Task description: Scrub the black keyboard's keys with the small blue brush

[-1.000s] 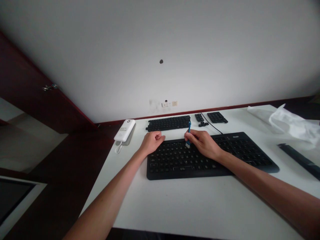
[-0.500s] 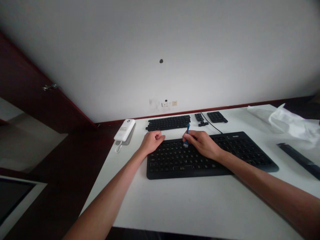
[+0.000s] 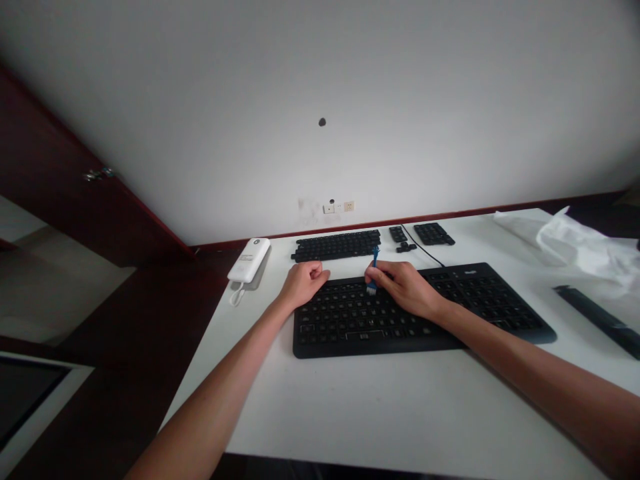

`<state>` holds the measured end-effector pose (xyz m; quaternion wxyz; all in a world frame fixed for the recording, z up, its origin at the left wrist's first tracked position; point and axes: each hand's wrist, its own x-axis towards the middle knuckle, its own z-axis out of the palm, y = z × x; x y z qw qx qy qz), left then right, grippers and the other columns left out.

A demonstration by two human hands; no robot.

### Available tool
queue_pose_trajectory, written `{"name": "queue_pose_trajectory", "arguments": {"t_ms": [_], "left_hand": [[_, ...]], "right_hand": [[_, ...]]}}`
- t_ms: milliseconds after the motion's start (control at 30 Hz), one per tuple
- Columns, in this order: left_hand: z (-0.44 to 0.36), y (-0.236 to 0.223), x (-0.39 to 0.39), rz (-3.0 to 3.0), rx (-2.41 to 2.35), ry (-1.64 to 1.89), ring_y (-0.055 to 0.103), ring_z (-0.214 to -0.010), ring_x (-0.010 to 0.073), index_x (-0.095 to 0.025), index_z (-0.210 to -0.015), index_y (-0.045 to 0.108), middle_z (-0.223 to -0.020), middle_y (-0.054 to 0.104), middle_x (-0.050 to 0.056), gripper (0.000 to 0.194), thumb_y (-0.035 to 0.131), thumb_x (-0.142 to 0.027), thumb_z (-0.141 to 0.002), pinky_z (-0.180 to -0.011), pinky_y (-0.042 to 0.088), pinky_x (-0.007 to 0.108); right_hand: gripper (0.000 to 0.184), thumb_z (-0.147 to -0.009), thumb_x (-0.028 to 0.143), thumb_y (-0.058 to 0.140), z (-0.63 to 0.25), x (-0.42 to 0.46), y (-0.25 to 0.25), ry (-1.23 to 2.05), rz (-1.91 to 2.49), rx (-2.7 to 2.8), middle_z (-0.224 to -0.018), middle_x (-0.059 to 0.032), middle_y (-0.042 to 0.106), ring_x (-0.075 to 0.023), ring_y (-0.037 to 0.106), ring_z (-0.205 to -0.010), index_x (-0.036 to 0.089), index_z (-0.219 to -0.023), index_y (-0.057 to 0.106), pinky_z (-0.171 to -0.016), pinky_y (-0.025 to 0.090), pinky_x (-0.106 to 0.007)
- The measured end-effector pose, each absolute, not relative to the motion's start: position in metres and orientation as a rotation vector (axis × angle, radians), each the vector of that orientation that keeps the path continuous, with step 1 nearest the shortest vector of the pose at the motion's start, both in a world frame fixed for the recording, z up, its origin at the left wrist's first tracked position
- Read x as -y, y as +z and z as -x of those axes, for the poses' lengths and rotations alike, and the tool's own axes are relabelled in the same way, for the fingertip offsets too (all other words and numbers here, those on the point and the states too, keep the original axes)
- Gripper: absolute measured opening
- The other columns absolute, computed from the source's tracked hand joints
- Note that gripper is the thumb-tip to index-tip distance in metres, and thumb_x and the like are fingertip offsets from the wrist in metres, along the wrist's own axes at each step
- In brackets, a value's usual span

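Note:
A black keyboard [image 3: 450, 313] with its keycaps off lies on the white table [image 3: 380, 407]. My right hand [image 3: 405, 288] is closed on a small blue brush [image 3: 373, 267], whose white bristles touch the keyboard's upper rows. My left hand [image 3: 303, 282] is curled into a fist at the keyboard's top left corner, resting against its edge, with nothing visible in it.
Behind the keyboard lie a block of black keycaps [image 3: 337, 245], two smaller keycap groups [image 3: 434, 233] and a thin cable [image 3: 425, 252]. A white power bank [image 3: 249, 260] sits at the left edge. White plastic wrap [image 3: 575, 243] and a black bar [image 3: 597, 319] lie at the right.
My right hand has drawn the brush slightly up and left across the keyboard's upper rows. The left hand has stayed in place.

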<state>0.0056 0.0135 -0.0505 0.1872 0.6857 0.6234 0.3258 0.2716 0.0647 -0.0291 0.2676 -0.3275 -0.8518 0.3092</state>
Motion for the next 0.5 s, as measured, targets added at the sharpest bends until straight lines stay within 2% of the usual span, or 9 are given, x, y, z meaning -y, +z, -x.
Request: {"name": "queue_pose_trajectory", "arguments": {"t_ms": [500], "left_hand": [[-0.0041,-0.0533,-0.0148,-1.94,-1.749,0.927,0.028,-0.058,0.0104,-0.019,-0.063,0.029,-0.06,0.028,-0.006,0.043,0.056,-0.038,-0.091,-0.059,0.023,0.026]], "right_hand": [[0.044,-0.105,0.049,0.042,-0.2719,-0.0637,-0.0273,0.825,0.88,2.314,-0.059,0.0037,0.047,-0.0148,0.044,-0.057,0.02,-0.08,0.065,-0.06,0.033,-0.029]]}}
